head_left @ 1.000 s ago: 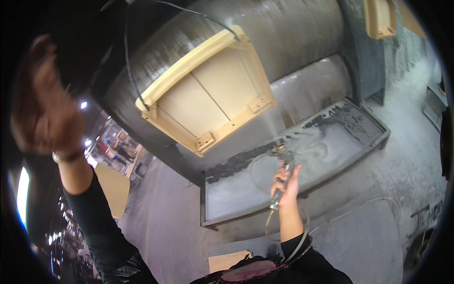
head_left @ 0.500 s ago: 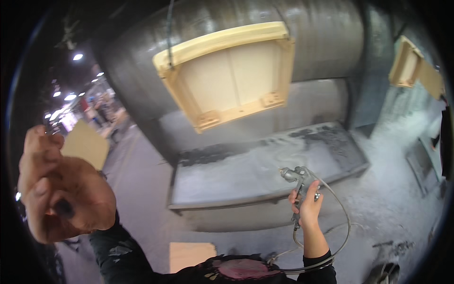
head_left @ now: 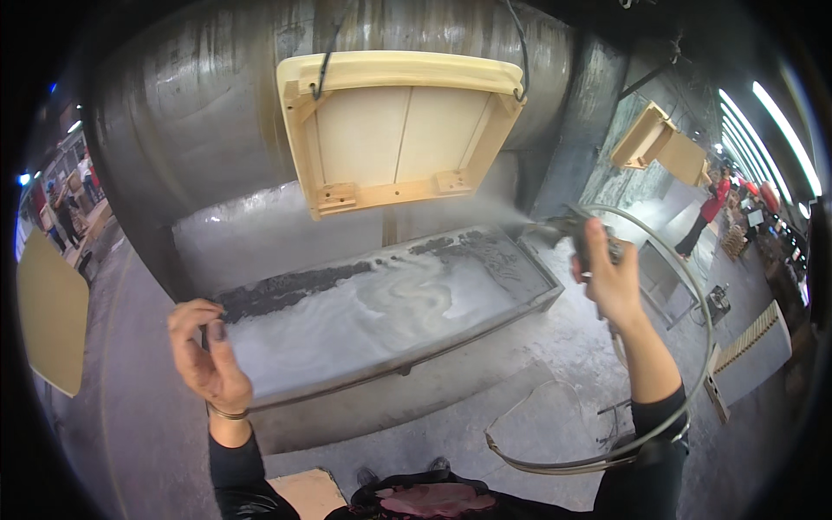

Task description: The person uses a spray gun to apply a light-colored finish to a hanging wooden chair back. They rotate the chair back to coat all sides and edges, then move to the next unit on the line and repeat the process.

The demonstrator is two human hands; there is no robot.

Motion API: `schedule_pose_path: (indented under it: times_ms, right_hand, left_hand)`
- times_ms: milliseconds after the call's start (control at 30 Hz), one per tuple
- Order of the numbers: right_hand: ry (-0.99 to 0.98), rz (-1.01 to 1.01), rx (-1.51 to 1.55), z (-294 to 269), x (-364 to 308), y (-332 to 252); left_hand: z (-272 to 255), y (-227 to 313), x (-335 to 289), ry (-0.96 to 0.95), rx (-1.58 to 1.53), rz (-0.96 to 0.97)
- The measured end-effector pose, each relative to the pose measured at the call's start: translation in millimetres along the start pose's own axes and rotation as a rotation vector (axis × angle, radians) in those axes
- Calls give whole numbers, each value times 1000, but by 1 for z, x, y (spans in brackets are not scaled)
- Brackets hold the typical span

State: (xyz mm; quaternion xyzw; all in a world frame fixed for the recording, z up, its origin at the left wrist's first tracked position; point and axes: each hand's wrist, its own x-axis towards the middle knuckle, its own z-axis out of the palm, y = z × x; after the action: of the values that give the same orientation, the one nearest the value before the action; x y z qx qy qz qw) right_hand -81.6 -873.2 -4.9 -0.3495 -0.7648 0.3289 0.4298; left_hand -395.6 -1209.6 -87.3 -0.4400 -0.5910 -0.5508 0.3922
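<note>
My right hand grips a spray gun pointed left, and a mist streams from its nozzle toward the lower right corner of a pale wooden frame panel. The panel hangs from two dark hooks in front of a curved grey metal wall. A hose loops from the gun down to my right elbow. My left hand is raised at lower left with its fingers loosely curled, holding nothing. Below the panel lies a long metal trough holding foamy water.
A second wooden panel hangs further right. A person in red stands at the far right near stacked boards. A flat pale panel hangs at the left edge. People stand far off at the left. The floor is grey and dusted.
The view has swung so the panel is overhead and centred. My left hand dropped from near the camera to waist height. My right hand lifted the spray gun to the right and it sprays.
</note>
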Motion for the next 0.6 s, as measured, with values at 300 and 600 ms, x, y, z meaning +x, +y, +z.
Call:
schedule_pose_path:
  times_ms: [300,600]
  right_hand:
    - [295,76,12,31,-47,-3]
    - [226,22,455,66,-144,-32]
  left_hand:
    - [-85,-109,-97,-63,136,-423]
    - [-78,-163,-129,-10,-243,-778]
